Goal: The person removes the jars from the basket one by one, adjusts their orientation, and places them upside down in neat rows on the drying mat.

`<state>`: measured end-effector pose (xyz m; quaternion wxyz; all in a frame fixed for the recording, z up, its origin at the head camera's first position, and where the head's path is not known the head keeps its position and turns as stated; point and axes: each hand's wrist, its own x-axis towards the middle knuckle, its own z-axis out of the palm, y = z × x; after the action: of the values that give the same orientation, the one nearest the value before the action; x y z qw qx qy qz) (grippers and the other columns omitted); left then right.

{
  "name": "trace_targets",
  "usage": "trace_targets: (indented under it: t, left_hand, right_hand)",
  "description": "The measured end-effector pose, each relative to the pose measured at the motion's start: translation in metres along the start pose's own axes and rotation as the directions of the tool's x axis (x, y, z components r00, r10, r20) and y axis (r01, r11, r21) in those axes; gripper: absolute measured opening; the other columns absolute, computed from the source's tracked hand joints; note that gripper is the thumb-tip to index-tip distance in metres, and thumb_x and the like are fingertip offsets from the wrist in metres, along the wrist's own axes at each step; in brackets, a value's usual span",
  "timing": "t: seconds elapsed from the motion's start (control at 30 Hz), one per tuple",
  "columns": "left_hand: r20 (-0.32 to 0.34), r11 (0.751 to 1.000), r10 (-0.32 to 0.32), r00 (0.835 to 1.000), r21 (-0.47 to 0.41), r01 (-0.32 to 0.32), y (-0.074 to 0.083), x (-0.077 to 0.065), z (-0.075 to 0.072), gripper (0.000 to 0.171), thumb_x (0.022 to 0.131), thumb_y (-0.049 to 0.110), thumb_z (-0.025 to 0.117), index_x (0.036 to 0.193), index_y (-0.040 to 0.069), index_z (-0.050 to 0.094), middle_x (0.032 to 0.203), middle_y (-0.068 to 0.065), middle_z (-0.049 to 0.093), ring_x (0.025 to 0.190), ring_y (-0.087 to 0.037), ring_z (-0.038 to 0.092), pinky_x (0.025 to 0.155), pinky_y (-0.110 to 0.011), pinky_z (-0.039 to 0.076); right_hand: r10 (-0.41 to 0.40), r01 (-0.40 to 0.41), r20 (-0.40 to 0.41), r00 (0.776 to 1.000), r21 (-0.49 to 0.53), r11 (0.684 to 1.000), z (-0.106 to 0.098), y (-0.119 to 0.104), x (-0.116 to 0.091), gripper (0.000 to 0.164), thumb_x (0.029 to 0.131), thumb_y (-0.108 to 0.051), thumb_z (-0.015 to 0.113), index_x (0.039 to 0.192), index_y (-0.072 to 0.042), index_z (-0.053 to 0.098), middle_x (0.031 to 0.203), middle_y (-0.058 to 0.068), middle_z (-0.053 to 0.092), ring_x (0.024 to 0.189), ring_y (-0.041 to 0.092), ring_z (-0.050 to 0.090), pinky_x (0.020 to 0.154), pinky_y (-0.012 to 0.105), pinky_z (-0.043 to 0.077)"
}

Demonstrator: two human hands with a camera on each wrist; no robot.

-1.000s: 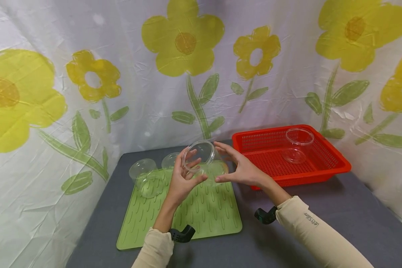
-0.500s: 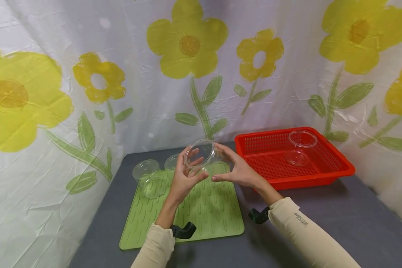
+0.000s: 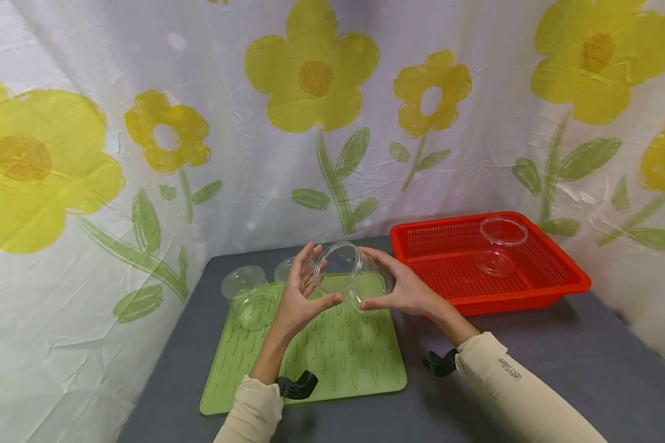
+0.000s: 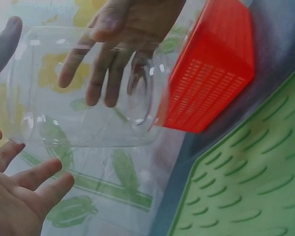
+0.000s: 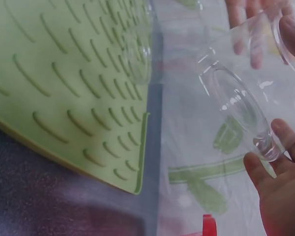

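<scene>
Above the mat [image 3: 332, 363], the jar [image 3: 354, 278] is gripped, tilted on its side, by the right hand [image 3: 409, 287]; its long axis is pointed, mouth first, toward the left hand [image 3: 296, 303], kept spread.

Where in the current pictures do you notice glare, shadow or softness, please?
Head view: fairly even light, a soft shadow on the table below the right sleeve, and a pale sheen on the curtain at right; left wrist view: bright glints on the clear container; right wrist view: softer and hazier, with a dim patch on the table near the green mat.
</scene>
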<state>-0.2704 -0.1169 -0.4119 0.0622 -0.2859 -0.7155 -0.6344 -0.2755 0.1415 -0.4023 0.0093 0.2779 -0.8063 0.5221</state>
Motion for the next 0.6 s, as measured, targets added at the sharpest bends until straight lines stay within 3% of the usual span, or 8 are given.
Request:
trace_targets:
  t: [0.17, 0.33, 0.6]
  left_hand:
    - [0.034, 0.989, -0.004, 0.999, 0.15, -0.001, 0.005, 0.003, -0.001, 0.109, 0.077, 0.05, 0.087, 0.162, 0.038, 0.02, 0.169, 0.003, 0.023, 0.153, -0.036, 0.032, 0.121, -0.061, 0.031]
    - [0.078, 0.959, -0.043, 0.996, 0.282, 0.019, 0.015, 0.007, 0.001, 0.107, 0.076, 0.048, 0.089, 0.16, 0.043, 0.023, 0.169, 0.006, 0.023, 0.155, -0.033, 0.029, 0.123, -0.059, 0.029]
    - [0.123, 0.87, -0.071, 0.99, 0.494, 0.001, 0.024, 0.009, 0.005, 0.098, 0.075, 0.044, 0.091, 0.156, 0.039, 0.037, 0.163, 0.004, 0.037, 0.148, -0.027, 0.04, 0.111, -0.059, 0.045]
  right_hand:
    - [-0.025, 0.026, 0.025, 0.999, -0.046, 0.999, 0.0, 0.003, -0.002, 0.103, 0.074, -0.023, 0.094, 0.159, -0.03, 0.035, 0.163, -0.003, 0.037, 0.153, 0.027, 0.033, 0.122, 0.063, 0.029]
    - [-0.071, 0.082, 0.061, 0.996, -0.203, 0.976, 0.001, 0.004, -0.003, 0.103, 0.074, -0.033, 0.093, 0.159, -0.031, 0.035, 0.163, 0.0, 0.039, 0.15, 0.029, 0.037, 0.118, 0.065, 0.033]
    - [-0.136, 0.166, 0.105, 0.985, -0.385, 0.908, 0.0, 0.0, -0.006, 0.103, 0.072, -0.033, 0.095, 0.158, -0.022, 0.039, 0.155, 0.005, 0.047, 0.14, 0.028, 0.046, 0.11, 0.058, 0.046]
